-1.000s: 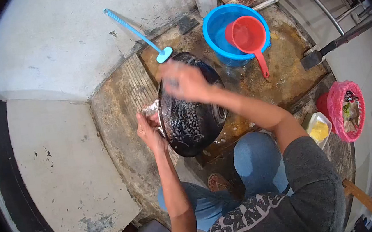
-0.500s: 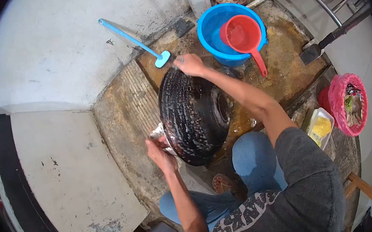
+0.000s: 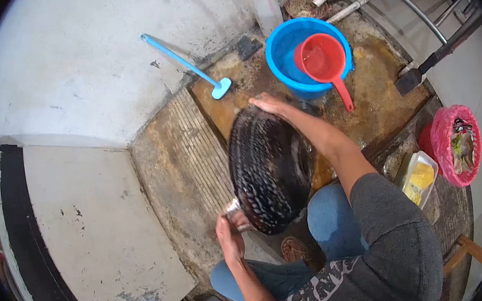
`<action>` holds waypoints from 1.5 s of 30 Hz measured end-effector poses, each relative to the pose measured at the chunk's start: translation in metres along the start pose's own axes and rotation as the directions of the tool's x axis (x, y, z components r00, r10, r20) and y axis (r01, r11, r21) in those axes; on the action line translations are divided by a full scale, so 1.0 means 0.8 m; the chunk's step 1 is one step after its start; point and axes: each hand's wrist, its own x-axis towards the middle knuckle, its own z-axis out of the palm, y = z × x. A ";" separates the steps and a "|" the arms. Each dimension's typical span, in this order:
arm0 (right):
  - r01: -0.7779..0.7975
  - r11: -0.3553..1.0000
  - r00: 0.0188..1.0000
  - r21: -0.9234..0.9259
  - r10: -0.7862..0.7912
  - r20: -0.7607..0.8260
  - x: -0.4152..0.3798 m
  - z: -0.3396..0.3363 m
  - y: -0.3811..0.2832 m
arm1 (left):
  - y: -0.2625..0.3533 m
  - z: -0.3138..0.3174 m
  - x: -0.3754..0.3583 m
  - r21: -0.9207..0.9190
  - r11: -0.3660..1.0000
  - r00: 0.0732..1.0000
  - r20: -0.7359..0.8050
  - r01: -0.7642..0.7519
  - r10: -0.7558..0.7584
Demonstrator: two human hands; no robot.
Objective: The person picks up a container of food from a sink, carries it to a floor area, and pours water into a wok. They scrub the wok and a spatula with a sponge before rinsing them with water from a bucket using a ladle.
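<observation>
A large black wok [image 3: 270, 174], wet and streaked with suds, stands tipped on its side between my knees, its rounded outside facing up and right. My left hand [image 3: 230, 237] is closed on the shiny silver handle [image 3: 237, 215] at the near-left side of the rim. At the far end of the wok, my right hand [image 3: 270, 104] has its fingers closed over the rim; whether anything lies under them is hidden. Motion smears the wok's right side.
Beyond the wok, a blue basin [image 3: 279, 67] holds a red dipper [image 3: 325, 58]. A light-blue long-handled brush [image 3: 188, 65] leans on the wall. To the right are a pink-lined bin [image 3: 444, 155] and a white tray [image 3: 429, 167] with a yellow sponge [image 3: 422, 176].
The wok has shifted right and toward me and turned, so its base shows less. Both hands have moved along with it. The whole view has also slid slightly.
</observation>
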 end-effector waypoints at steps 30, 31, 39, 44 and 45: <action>0.243 0.945 0.912 -0.218 -0.299 -0.280 -0.074 -0.057 -0.164 | -0.061 0.081 0.149 0.553 0.697 0.760 -0.166 -0.455 0.628; 0.233 0.944 0.925 -0.236 -0.290 -0.247 -0.083 -0.053 -0.181 | -0.060 0.084 0.152 0.508 0.727 0.765 -0.187 -0.462 0.617; 0.712 0.391 0.409 -0.584 -0.906 -0.108 -0.167 0.000 -0.221 | -0.060 0.076 0.158 0.589 0.676 0.757 -0.158 -0.443 0.634; 0.033 0.967 0.956 -0.252 -0.104 -0.275 -0.067 -0.065 -0.212 | -0.081 0.063 0.152 0.751 0.522 0.699 -0.114 -0.404 0.706; 0.293 0.907 0.892 -0.303 -0.373 -0.256 -0.088 -0.040 -0.204 | -0.084 0.064 0.158 0.741 0.546 0.708 -0.137 -0.391 0.693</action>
